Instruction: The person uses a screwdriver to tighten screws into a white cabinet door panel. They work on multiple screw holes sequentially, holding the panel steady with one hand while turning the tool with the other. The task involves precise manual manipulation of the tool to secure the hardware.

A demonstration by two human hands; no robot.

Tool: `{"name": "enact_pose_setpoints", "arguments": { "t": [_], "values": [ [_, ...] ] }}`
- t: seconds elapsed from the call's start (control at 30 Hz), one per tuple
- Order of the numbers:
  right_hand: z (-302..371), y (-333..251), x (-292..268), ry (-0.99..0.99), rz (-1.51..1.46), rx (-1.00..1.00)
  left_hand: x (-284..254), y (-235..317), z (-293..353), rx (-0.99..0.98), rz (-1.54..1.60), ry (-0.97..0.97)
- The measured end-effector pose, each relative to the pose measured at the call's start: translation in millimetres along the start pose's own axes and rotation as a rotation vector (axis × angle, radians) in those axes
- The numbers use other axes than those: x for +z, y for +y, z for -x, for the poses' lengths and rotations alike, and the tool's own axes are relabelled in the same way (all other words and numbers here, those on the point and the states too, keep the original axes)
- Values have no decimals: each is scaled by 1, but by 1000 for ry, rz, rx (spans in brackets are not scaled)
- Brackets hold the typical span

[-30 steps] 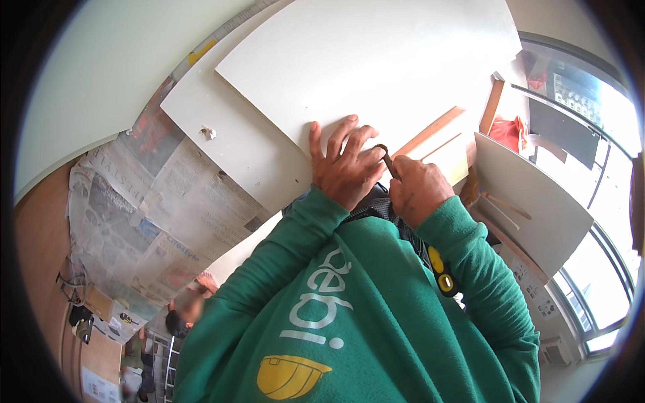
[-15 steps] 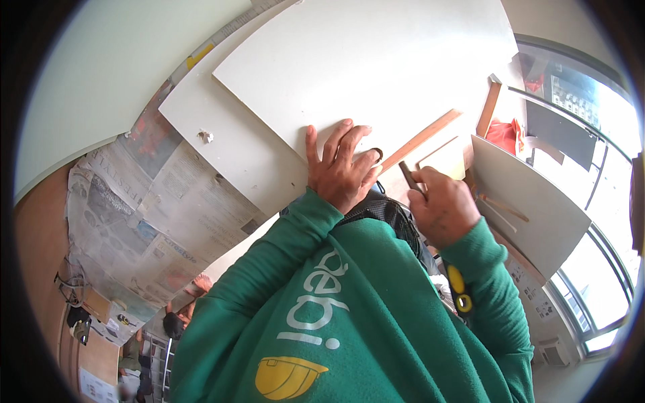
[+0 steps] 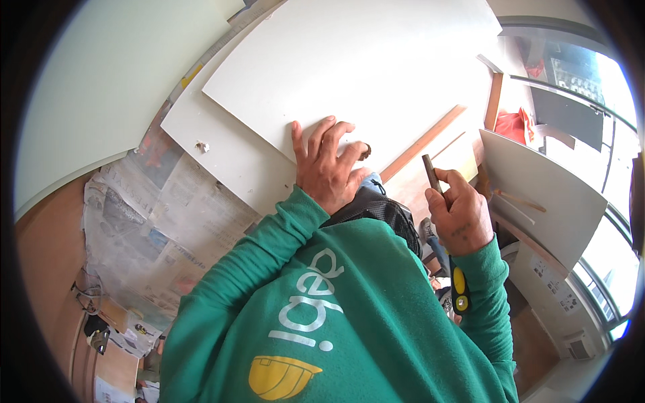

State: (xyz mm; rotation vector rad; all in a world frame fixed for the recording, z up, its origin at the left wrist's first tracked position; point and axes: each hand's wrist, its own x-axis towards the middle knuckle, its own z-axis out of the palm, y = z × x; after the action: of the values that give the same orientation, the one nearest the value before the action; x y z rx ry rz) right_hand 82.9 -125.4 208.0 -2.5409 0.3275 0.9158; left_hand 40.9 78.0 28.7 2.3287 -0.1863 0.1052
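- Overall, largest piece: white upper board (image 3: 363,67), lying flat, overlapping a second sheet; brightest toward its right edge.
- Lower board (image 3: 232,158), also white, sticks out past the upper board's left edge.
- Newspaper (image 3: 175,215) spread beyond the lower board's left edge, creased, some of it under a clear-looking film.
- Pale panel (image 3: 551,201) standing tilted, well apart from the upper board's right edge.
- Person's green sweatshirt (image 3: 376,295), light lettering and yellow helmet print, close to the boards' near edges.
- Reddish wooden strip (image 3: 426,142) running along the upper board's near right edge.
- Red cloth or bag (image 3: 514,126), crumpled, beyond the strip's far end; which of the two, cannot tell.
- Left hand (image 3: 328,164): palm down on the upper board by its near edge, fingers spread, grip loose, not closed round anything visible.
- Right hand (image 3: 462,209): raised off the upper board's near right edge, thumb and fingers clenched on a tool.
- Yellow-and-black handle (image 3: 459,289) hanging just beside the right sleeve.
- Tool (image 3: 429,171): slim, brown, bar-like, end jutting above the right thumb, apart from the board; exact kind unclear.
- White scrap (image 3: 202,146), crumpled, on the lower board near its left corner.
- Dark rounded spot (image 3: 365,151) at the left index fingertip; object or hole, cannot tell.
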Motion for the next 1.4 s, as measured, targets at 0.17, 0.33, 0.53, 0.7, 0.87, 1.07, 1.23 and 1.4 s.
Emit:
{"name": "enact_pose_setpoints", "arguments": {
  "t": [0.17, 0.33, 0.53, 0.7, 0.87, 1.07, 1.23, 1.4],
  "values": [
    [7, 13, 9, 29, -56, -25, -4, 5, -4, 62, -53, -38],
    [14, 29, 18, 10, -75, -51, -10, 4, -23, 85, -50, -134],
    [22, 54, 16, 50, -126, -13, -23, -29, -45, 290, -133, -172],
    [26, 75, 16, 93, -150, 23, -29, -7, -68, 466, -284, -370],
    [29, 113, 46, 284, -202, -62, -18, 4, -92, 618, -462, -469],
    [36, 122, 47, 210, -326, 1, -19, 1, -96, 621, -409, -598],
    [43, 144, 51, 197, -408, 47, -17, -15, -113, 591, -238, -648],
    [53, 155, 67, 294, -442, 81, -59, -13, -81, 495, -82, -519]
  ]
}}
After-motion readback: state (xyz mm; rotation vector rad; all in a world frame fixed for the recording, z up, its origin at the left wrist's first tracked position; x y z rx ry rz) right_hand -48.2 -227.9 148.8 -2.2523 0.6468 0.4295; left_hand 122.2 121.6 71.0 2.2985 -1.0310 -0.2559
